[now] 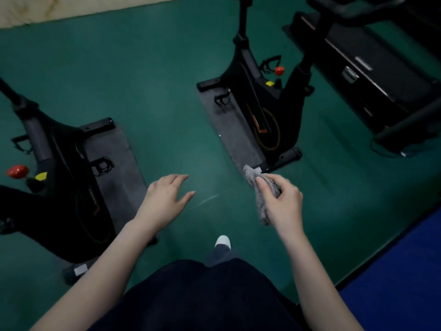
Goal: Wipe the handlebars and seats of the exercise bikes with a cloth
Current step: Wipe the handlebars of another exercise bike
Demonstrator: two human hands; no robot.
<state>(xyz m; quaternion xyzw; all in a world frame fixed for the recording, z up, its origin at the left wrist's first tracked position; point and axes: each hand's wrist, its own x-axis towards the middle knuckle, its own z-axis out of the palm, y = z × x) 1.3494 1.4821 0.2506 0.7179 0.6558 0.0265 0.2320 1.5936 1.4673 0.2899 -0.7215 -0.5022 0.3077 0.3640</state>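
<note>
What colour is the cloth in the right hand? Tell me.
Mottled grey; the cloth shows best in the head view.

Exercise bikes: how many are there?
2. One black exercise bike sits at the left edge, partly cut off; the other black bike stands ahead, centre-right. More may be out of view.

Head-height view, steeply down over floor (167,91)

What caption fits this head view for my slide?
Right hand grips a crumpled grey cloth, left hand open, between two black exercise bikes on green floor.
</note>
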